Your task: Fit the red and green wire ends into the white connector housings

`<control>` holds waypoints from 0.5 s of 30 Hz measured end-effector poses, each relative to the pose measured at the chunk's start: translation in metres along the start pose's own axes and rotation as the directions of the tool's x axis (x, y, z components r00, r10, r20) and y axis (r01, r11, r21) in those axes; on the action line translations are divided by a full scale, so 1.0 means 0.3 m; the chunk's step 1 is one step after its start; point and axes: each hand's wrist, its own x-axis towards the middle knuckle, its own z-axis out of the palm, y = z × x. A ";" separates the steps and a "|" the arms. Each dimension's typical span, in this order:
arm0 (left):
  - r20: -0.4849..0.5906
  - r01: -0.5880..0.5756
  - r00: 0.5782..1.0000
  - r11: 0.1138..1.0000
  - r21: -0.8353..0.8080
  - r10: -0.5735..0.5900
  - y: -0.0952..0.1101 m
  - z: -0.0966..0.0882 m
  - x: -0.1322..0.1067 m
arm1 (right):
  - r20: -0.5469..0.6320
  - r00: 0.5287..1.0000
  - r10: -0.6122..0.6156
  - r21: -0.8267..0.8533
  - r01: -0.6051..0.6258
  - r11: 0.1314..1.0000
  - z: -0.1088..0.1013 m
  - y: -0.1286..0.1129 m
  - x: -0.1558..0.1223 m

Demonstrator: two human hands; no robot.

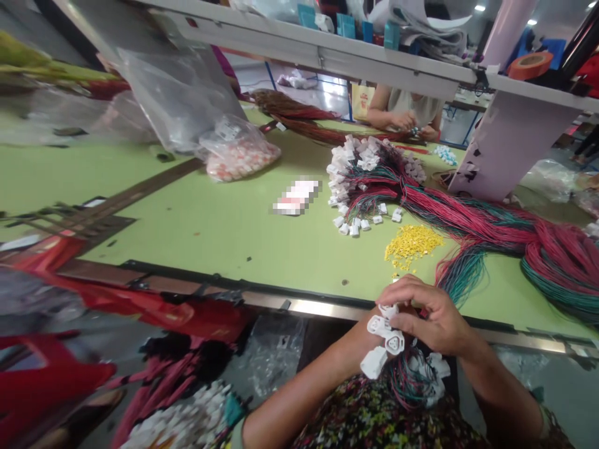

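Observation:
Near the table's front edge, my right hand (pixel 430 312) bends over a small group of white plastic connectors (pixel 394 342), thumb and fingers closed on the topmost one. My left hand (pixel 408 313) lies beneath it, mostly covered, its fingers hidden; the connectors stick out beside its wrist and it seems to grip them. Red, green and dark wires (pixel 407 380) with more white connectors hang below, over my lap. Just beyond my hands lies a pile of small yellow pieces (pixel 414 243).
A large bundle of red and green wires (pixel 468 209) with white connector ends spans the right side. Farther left are a bag of pale orange parts (pixel 243 156) and a blurred-out rectangle (pixel 296 197). A shelf (pixel 327 53) crosses overhead. Another person (pixel 405 112) works opposite.

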 end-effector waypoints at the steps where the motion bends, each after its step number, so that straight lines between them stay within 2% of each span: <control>1: -0.013 -0.012 1.000 0.998 0.065 0.013 -0.014 0.001 -0.006 | -0.054 0.999 0.001 0.017 0.000 1.000 -0.001 0.012 -0.003; 4: -0.143 -0.036 0.988 0.983 0.179 0.063 -0.023 0.006 -0.038 | -0.264 0.964 0.046 0.025 -0.041 0.999 0.002 0.051 -0.037; 6: -0.229 -0.071 0.966 0.972 0.223 0.123 -0.014 0.009 -0.062 | -0.334 0.940 0.077 0.017 -0.076 0.997 0.013 0.069 -0.074; 10: -0.219 -0.168 0.945 0.934 0.316 0.244 -0.017 0.011 -0.089 | -0.378 0.922 0.078 -0.057 -0.107 0.993 0.052 0.078 -0.146; 12: -0.211 -0.154 0.953 0.947 0.283 0.218 -0.028 0.015 -0.094 | -0.384 0.921 0.061 -0.104 -0.109 0.989 0.057 0.080 -0.167; 15: -0.213 -0.039 0.975 0.995 0.088 0.057 -0.028 0.021 -0.097 | -0.342 0.929 0.138 -0.098 -0.182 0.978 0.024 0.098 -0.165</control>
